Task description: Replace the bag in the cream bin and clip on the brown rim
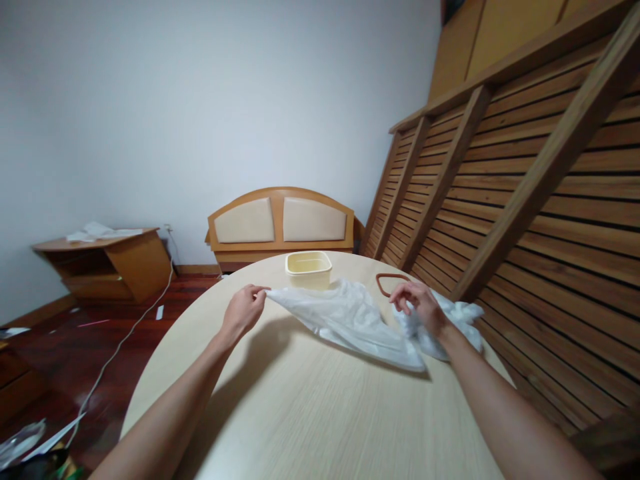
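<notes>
Pale wall and padded headboard behind; round bench before us. White sheet spans middle of bench, on our side of yellow tub, left corner raised. Our left grip holds that corner in narrow pinch. Our right grip curls beside brown loop, over white bundle; whether it holds anything, we cannot tell. We judge sheet light, limp, perhaps slippery, easily torn; plastic or cloth unclear. Best hold, we think: gentle pinch at corners.
</notes>
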`<move>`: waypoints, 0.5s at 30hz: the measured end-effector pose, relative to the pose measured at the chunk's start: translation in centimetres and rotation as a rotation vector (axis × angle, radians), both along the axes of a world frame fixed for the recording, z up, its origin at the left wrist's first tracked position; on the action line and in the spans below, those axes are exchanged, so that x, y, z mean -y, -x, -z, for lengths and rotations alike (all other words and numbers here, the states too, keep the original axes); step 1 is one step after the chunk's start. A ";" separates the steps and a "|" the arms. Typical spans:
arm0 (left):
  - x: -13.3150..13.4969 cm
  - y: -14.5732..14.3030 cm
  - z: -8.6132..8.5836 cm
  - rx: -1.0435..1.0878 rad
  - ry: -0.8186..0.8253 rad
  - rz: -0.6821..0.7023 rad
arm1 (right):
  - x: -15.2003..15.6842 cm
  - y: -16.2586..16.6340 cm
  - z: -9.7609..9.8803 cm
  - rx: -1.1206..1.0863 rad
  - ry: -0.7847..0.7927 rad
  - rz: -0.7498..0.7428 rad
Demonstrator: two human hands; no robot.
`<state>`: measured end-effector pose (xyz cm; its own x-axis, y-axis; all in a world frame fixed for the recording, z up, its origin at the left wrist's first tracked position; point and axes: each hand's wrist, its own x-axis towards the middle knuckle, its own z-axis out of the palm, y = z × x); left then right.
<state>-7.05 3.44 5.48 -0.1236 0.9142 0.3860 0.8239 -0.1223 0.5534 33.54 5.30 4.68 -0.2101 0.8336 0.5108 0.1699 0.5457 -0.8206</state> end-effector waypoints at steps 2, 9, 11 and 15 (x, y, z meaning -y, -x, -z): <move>-0.1 0.0 0.0 0.016 0.036 -0.022 | -0.2 0.7 0.3 0.141 -0.014 0.035; -0.5 0.8 0.9 -0.069 0.150 -0.086 | 0.0 3.1 1.9 0.523 -0.099 -0.040; -0.5 0.9 1.0 -0.095 0.138 -0.105 | 0.6 3.9 1.8 0.613 -0.118 -0.088; 0.1 -0.3 0.9 -0.151 -0.115 -0.074 | 2.4 6.2 0.8 0.744 -0.156 -0.201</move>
